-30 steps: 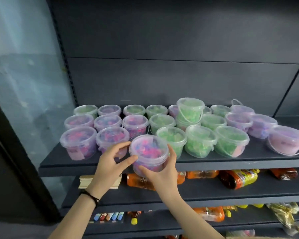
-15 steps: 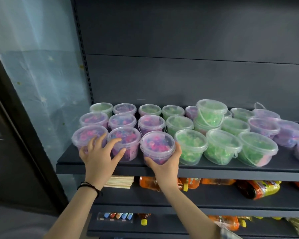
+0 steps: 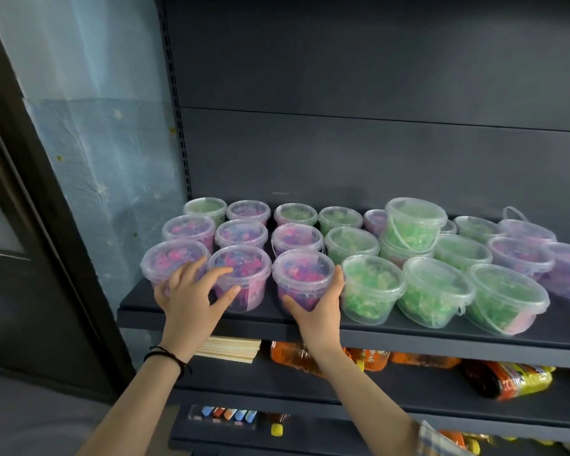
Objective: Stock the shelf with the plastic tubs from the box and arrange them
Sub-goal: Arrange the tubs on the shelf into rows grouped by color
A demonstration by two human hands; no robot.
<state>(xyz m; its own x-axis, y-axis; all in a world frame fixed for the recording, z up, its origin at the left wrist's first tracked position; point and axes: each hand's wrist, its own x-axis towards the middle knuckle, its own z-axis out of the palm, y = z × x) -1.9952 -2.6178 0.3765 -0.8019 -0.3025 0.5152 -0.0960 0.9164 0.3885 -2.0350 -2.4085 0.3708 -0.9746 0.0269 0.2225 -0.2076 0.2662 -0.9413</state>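
Right hand: our right hand (image 3: 320, 311) clasps the pink-and-purple tub (image 3: 301, 274), thumb on its front wall and fingers curled round its right side. The tub stands upright at the hand's 12 o'clock.
Left hand: our left hand (image 3: 188, 297) holds nothing and its fingers are spread. Thumb and forefinger touch the middle front tub (image 3: 241, 268) at the hand's 2 o'clock. The other fingers rest against the leftmost front tub (image 3: 171, 261) at 11 o'clock.
Hands together: we keep them apart, with the lower wall of the middle front tub between them.
Wrist: a black cord band (image 3: 165, 357) circles our left wrist.
Front row: the three pink tubs stand side by side near the front edge. At 3 o'clock of the clasped tub the green tubs (image 3: 372, 287) carry the row on, the nearest just beside our right fingers.
Behind: at 12 o'clock we see more rows of lidded tubs, pink and purple on the left, green in the middle, pale purple at far right. One stacked green tub (image 3: 415, 225) sits on top of another.
Shelf: the shelf (image 3: 408, 337) is dark grey metal with a plain front lip.
Below: at 6 o'clock a lower shelf carries wooden sticks (image 3: 231, 348) and orange packets (image 3: 310, 357).
Room: a dark back panel (image 3: 375, 93) rises at 12 o'clock, a blue starred sheet (image 3: 106, 143) hangs at 10 o'clock, and a dark door frame (image 3: 30, 192) stands at 9 o'clock.
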